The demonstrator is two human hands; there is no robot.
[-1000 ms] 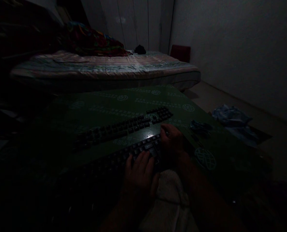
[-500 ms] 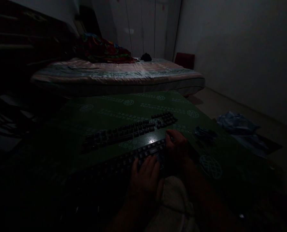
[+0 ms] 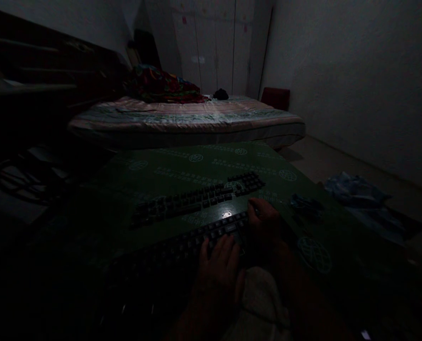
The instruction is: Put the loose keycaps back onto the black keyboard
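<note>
A black keyboard (image 3: pixel 182 244) lies at an angle on the near part of a green table (image 3: pixel 168 166). My left hand (image 3: pixel 220 258) rests on its right portion with the fingers spread over the keys. At the keyboard's far right corner, my right hand (image 3: pixel 266 218) is closed, thumb and fingers together. Whatever those fingers grip, if anything, is too dark to make out. Beyond the keyboard, loose black keycaps (image 3: pixel 186 199) are laid out in rows, with another block of keycaps (image 3: pixel 248 182) to their right.
A dark crumpled cloth (image 3: pixel 306 206) lies on the table's right side. Pale blue fabric (image 3: pixel 356 189) is beyond the right edge. Behind the table stands a bed (image 3: pixel 197 123) with a red patterned blanket (image 3: pixel 164 85). The room is very dim.
The whole view has shifted, so everything sits slightly lower and further right. Both hands keep nearly the same places on the keyboard.
</note>
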